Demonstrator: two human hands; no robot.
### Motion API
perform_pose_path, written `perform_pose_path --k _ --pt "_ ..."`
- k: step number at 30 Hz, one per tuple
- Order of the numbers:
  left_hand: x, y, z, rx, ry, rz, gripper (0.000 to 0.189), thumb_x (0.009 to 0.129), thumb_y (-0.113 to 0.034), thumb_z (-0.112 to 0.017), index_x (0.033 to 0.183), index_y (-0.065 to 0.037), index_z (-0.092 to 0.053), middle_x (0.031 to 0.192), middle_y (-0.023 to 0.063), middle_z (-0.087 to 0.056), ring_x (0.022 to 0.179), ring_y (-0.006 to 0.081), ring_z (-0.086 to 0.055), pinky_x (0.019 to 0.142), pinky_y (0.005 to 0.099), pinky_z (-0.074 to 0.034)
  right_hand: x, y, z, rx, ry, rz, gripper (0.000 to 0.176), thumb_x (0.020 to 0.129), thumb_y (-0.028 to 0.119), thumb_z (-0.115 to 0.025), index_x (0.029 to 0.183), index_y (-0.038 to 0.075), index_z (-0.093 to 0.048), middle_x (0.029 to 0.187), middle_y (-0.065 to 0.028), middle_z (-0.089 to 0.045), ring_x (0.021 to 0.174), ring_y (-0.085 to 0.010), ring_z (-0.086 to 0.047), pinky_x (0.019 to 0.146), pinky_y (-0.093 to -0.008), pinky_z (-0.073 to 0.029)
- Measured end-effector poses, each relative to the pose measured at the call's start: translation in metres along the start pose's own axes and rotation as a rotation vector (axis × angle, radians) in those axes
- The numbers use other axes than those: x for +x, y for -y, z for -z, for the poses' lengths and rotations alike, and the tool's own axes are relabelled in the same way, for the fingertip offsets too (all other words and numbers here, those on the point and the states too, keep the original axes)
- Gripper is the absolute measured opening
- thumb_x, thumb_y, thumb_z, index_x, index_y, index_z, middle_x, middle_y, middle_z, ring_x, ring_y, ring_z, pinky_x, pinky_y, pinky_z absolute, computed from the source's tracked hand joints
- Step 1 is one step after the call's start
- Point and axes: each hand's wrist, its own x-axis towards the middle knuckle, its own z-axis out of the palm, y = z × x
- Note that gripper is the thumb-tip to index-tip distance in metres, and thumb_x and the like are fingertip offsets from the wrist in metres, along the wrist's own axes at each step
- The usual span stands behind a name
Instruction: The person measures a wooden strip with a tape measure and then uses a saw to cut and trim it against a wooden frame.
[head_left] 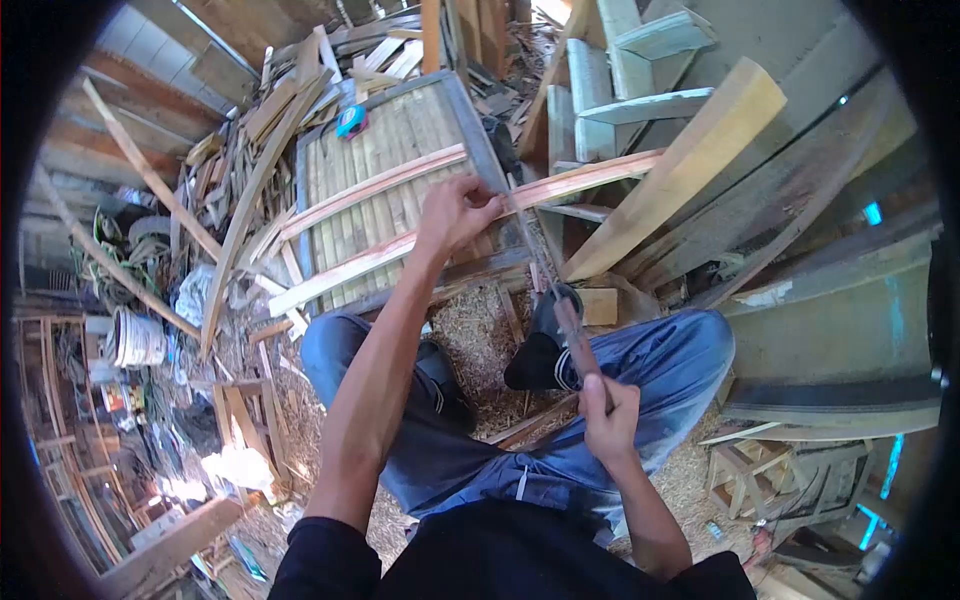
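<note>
My right hand (610, 415) is wrapped around the wooden handle of a handsaw (572, 325). The saw's narrow blade runs forward and crosses a long pale wooden strip (590, 178) with reddish marks. Just left of the blade, my left hand (455, 212) grips that strip, its fingers curled at the edge. The strip lies across a slatted wooden panel (385, 205) in a grey frame. Farther back on the panel is a second, similar strip (375, 188), which neither hand touches.
A teal tape measure (351, 121) rests on the panel's far part. A thick beam (690, 165) leans at the right, before whitish wooden steps (640, 105). Scrap wood (270, 110) is heaped at the back left, near a white bucket (138, 337). Sawdust covers the floor.
</note>
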Motion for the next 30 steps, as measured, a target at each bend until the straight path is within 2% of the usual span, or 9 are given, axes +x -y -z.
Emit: perform_pose_path --k 2,5,8,10,14,17,19,26,30 --pt "-0.001 0.0 0.0 -0.009 0.001 0.01 0.028 0.075 -0.027 -0.072 0.079 0.001 -0.067 0.076 0.0135 -0.064 0.07 0.0238 -0.062 0.067 0.0352 -0.048 0.027 0.007 -0.015 0.066 -0.05 -0.079 0.045 0.096 0.034 -0.054 0.074 -0.004 -0.062 0.051 -0.0143 -0.045 0.047 -0.0168 -0.052 0.048 -0.0369 -0.038" --pt "-0.001 -0.004 0.002 -0.048 0.019 0.052 0.029 0.075 -0.027 -0.072 0.079 0.001 -0.067 0.075 0.013 -0.064 0.07 0.024 -0.062 0.067 0.0354 -0.048 0.098 0.025 -0.048 0.07 -0.144 0.075 0.047 0.097 0.037 -0.053 0.077 -0.004 -0.062 0.053 -0.0173 -0.048 0.049 -0.0212 -0.054 0.051 -0.0385 -0.04" --pt "0.0 -0.004 0.006 -0.067 0.058 0.073 0.028 0.074 -0.027 -0.071 0.078 0.001 -0.067 0.076 0.0129 -0.064 0.071 0.0251 -0.062 0.068 0.0358 -0.049 0.089 0.024 -0.047 -0.056 -0.155 0.212 0.043 0.097 0.036 -0.053 0.088 -0.004 -0.066 0.06 -0.0221 -0.053 0.051 -0.0276 -0.055 0.055 -0.0389 -0.043" --pt "0.004 -0.003 0.002 -0.077 0.044 0.068 0.028 0.074 -0.027 -0.071 0.078 0.001 -0.067 0.076 0.013 -0.064 0.071 0.0258 -0.062 0.068 0.0362 -0.049 0.044 0.013 -0.026 -0.042 -0.093 0.095 0.035 0.096 0.03 -0.055 0.097 -0.003 -0.068 0.056 -0.0164 -0.05 0.048 -0.0208 -0.052 0.051 -0.0363 -0.041" --pt "-0.003 0.002 0.001 -0.008 0.0 0.013 0.03 0.073 -0.028 -0.07 0.079 0.001 -0.067 0.079 0.0145 -0.065 0.074 0.0283 -0.064 0.07 0.0374 -0.05 0.014 -0.001 -0.026 -0.019 -0.048 -0.008 0.037 0.096 0.029 -0.054 0.089 -0.005 -0.067 0.053 -0.009 -0.048 0.05 -0.0138 -0.048 0.051 -0.0335 -0.04" --pt "0.0 -0.003 0.002 -0.061 0.009 -0.013 0.03 0.073 -0.028 -0.069 0.081 0.001 -0.067 0.08 0.0154 -0.066 0.075 0.029 -0.065 0.071 0.0375 -0.05 0.067 0.024 -0.045 0.06 -0.143 0.01 0.044 0.098 0.032 -0.053 0.077 -0.006 -0.061 0.055 -0.006 -0.049 0.055 -0.0096 -0.046 0.053 -0.0314 -0.039" --pt "0.001 0.001 0.001 -0.076 0.038 0.07 0.03 0.074 -0.028 -0.069 0.082 0.001 -0.068 0.08 0.0158 -0.066 0.075 0.0292 -0.065 0.072 0.0377 -0.051 0.093 0.023 -0.056 0.231 -0.122 -0.054 0.052 0.1 0.037 -0.051 0.059 0.005 -0.046 0.053 0.0039 -0.042 0.048 -0.0058 -0.038 0.044 -0.0245 -0.027" --pt "0.0 -0.002 0.004 -0.077 -0.018 -0.011 0.029 0.07 -0.029 -0.067 0.075 0.0 -0.068 0.076 0.0157 -0.066 0.073 0.0333 -0.064 0.071 0.0424 -0.05 -0.017 0.01 -0.006 0.18 -0.06 -0.067 0.05 0.102 0.032 -0.046 0.06 0.006 -0.044 0.054 0.0035 -0.041 0.049 -0.0049 -0.039 0.043 -0.0238 -0.028" --pt "-0.001 -0.003 0.0 -0.071 -0.012 -0.016 0.03 0.071 -0.029 -0.067 0.074 0.001 -0.066 0.076 0.0156 -0.065 0.075 0.0337 -0.064 0.072 0.0425 -0.05 0.047 0.021 -0.038 0.098 -0.116 0.035 0.049 0.102 0.032 -0.047 0.062 0.004 -0.047 0.054 0.0029 -0.042 0.049 -0.0062 -0.039 0.045 -0.0262 -0.029"
